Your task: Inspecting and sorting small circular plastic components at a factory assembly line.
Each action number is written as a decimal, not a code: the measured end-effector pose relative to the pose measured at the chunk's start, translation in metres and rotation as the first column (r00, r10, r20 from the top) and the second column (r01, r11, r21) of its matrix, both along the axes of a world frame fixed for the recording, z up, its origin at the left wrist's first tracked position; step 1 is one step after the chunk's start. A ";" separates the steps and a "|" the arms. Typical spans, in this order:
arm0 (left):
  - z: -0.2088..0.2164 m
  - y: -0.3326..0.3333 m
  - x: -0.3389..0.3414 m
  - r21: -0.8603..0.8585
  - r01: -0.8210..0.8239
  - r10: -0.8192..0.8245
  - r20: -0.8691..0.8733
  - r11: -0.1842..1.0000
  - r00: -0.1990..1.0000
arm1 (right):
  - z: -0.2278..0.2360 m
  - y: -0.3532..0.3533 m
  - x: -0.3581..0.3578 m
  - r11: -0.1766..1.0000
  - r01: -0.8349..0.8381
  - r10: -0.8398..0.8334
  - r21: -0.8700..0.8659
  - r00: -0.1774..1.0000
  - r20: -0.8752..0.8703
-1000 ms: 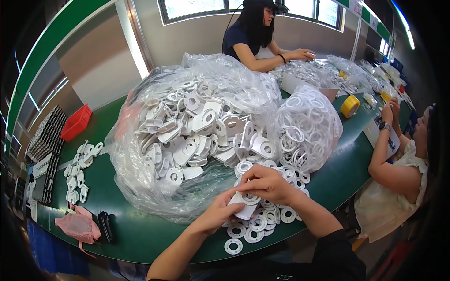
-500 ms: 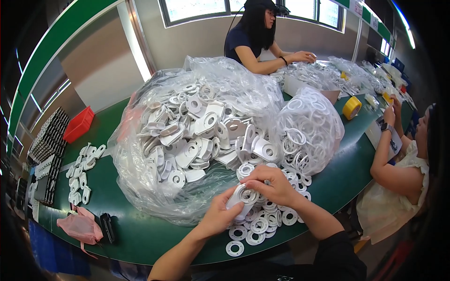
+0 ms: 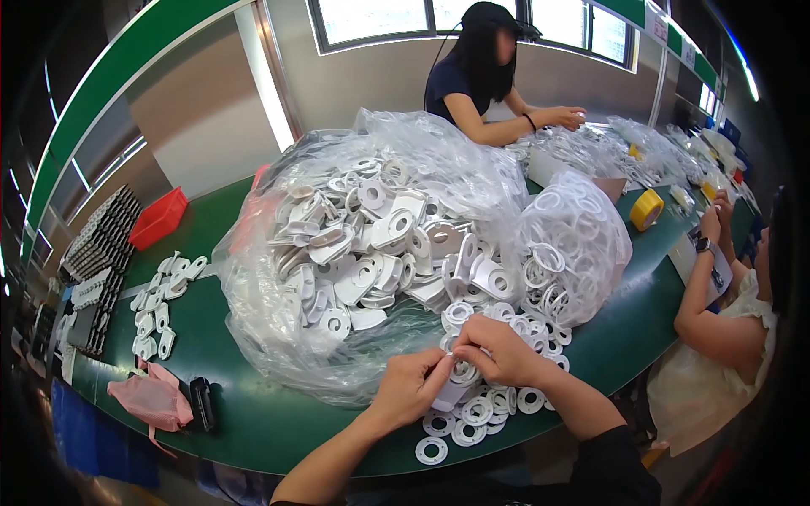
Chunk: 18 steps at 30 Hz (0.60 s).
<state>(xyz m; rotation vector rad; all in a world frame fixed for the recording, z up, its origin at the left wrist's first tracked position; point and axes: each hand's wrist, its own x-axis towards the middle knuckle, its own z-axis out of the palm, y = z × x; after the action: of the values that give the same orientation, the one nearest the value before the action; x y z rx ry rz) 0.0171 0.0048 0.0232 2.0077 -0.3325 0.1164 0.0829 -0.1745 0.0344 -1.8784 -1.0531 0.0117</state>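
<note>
White plastic piece (image 3: 453, 390) pinched between left hand (image 3: 411, 390) and right hand (image 3: 498, 350), above loose white rings (image 3: 472, 413) at near table (image 3: 253, 422) edge. Risk: fingertip grip slips, piece drops among rings; rings near edge easily knocked off.

Factory assembly bench (image 3: 253, 422), bagged white parts (image 3: 363, 261), co-workers (image 3: 481, 76)

Two hands work on small white rings

The left hand (image 3: 411, 388) and right hand (image 3: 498, 350) pinch a white piece (image 3: 454, 390) over loose white rings (image 3: 472, 413), beside a big clear bag (image 3: 354, 253) on the green table (image 3: 253, 422).
</note>
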 end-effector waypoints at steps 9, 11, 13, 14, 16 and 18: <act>-0.015 -0.014 -0.004 -0.675 0.037 -0.178 -0.140 0.737 0.974 | -0.017 0.000 0.001 0.915 0.221 -0.026 0.337 0.868 -0.497; -0.012 -0.018 -0.009 -0.628 0.065 -0.211 -0.160 0.775 0.964 | -0.014 0.002 0.001 0.898 0.291 -0.084 0.329 0.850 -0.521; -0.008 -0.016 -0.012 -0.699 0.023 -0.225 -0.199 0.714 0.954 | -0.011 0.001 0.001 0.931 0.230 -0.068 0.283 0.871 -0.486; -0.007 -0.015 -0.013 -0.762 -0.019 -0.253 -0.238 0.647 0.938 | -0.010 0.000 0.001 0.956 0.180 -0.056 0.234 0.890 -0.453; -0.016 -0.005 -0.007 -0.704 -0.015 -0.211 -0.232 0.710 0.949 | -0.009 -0.002 0.001 0.970 0.146 -0.046 0.197 0.898 -0.438; -0.007 0.001 -0.001 -0.412 0.065 -0.151 -0.180 0.909 0.972 | -0.006 -0.004 0.001 0.986 0.099 -0.049 0.134 0.941 -0.335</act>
<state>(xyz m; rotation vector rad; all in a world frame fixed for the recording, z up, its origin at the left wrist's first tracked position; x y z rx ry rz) 0.0158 0.0063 0.0159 1.5691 -0.2605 -0.0905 0.0837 -0.1781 0.0289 -1.7057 -0.7310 0.1934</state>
